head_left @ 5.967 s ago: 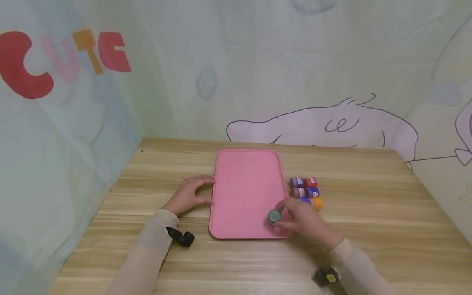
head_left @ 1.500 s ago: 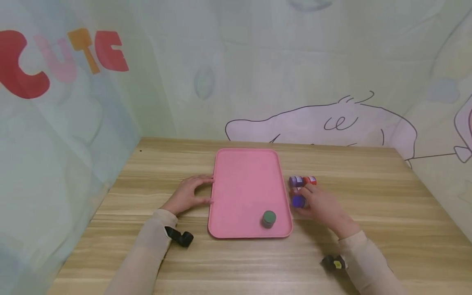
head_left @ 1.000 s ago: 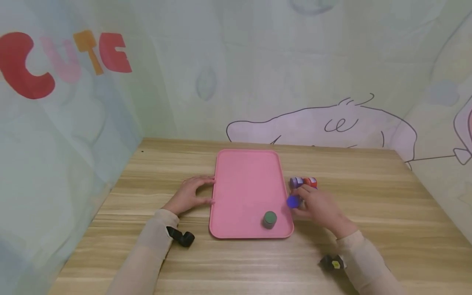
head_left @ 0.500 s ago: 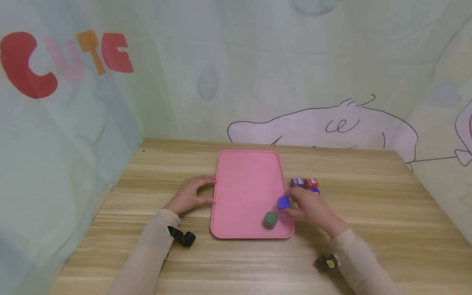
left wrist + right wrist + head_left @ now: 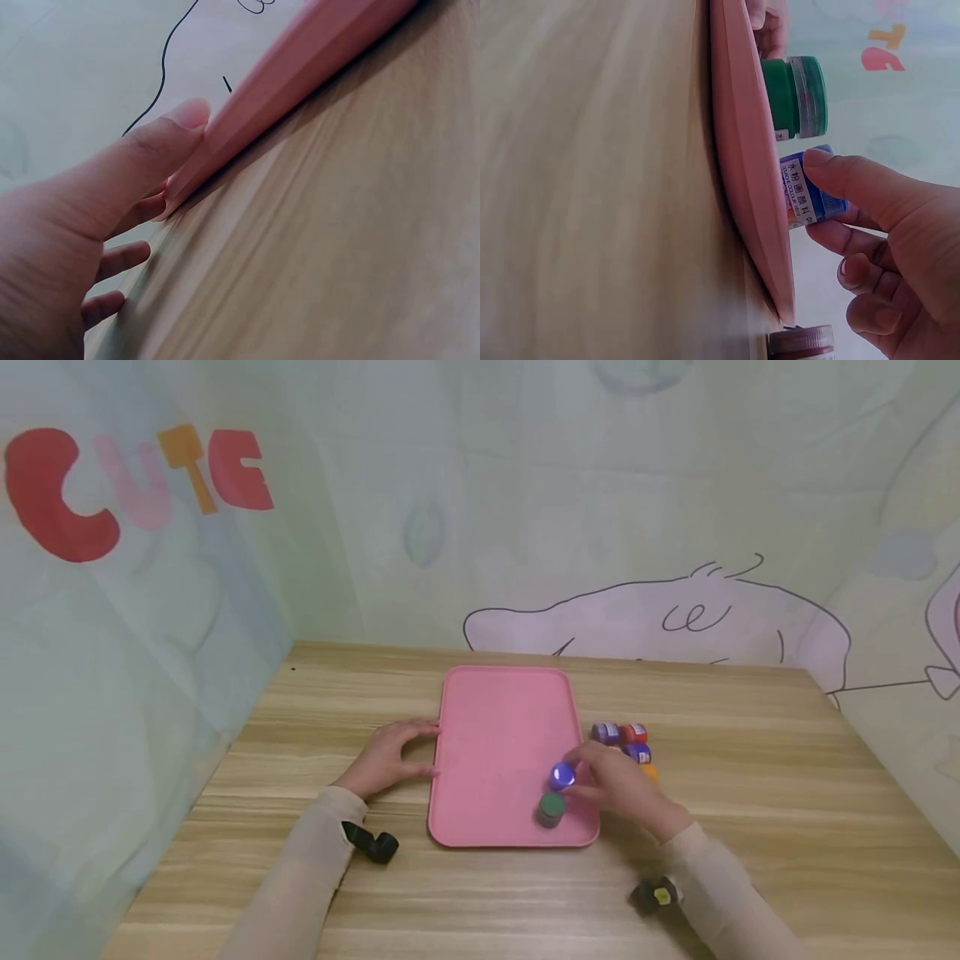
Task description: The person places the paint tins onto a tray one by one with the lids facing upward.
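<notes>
My right hand (image 5: 626, 785) pinches a blue paint jar (image 5: 562, 776) between thumb and fingers, over the near right part of the pink tray (image 5: 498, 727). In the right wrist view the jar's label (image 5: 798, 191) reads as gouache colour, and it is slightly tilted. Just nearer stands an upright green paint jar (image 5: 551, 810) on the tray. My left hand (image 5: 386, 758) rests at the tray's left edge with thumb and fingers spread, touching the rim. The left wrist view shows the thumb (image 5: 187, 116) against the tray's side, not wrapped round it.
Right of the tray several paint jars lie on their sides: a purple one (image 5: 606, 732), a red one (image 5: 633, 732), a dark blue one (image 5: 637, 752) and an orange one (image 5: 649, 772), partly behind my right hand. The wooden table (image 5: 360, 693) meets a printed cloth backdrop.
The green jar was set down on the tray. My right hand then took the blue jar from the group and carried it left over the tray. My left hand has stayed put.
</notes>
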### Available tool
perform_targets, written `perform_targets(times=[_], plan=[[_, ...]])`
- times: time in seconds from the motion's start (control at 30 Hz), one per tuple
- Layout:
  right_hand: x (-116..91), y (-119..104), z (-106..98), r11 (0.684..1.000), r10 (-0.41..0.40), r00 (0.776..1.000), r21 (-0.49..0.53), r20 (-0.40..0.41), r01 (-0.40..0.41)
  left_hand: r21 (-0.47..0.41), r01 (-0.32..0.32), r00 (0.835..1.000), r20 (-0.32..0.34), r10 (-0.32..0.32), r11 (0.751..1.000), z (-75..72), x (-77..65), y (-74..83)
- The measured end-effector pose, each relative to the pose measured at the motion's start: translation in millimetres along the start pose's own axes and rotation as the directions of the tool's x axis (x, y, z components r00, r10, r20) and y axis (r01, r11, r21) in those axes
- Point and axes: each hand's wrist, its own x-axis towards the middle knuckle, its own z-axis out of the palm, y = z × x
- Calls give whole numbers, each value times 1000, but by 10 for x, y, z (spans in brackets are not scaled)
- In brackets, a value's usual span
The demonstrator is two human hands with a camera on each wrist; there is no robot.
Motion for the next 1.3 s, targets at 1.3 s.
perform_targets(times=[1.3], plan=[[56, 28, 94, 998, 0, 999, 65, 44, -2, -64, 18, 1000, -2, -18, 998, 18, 18, -27]])
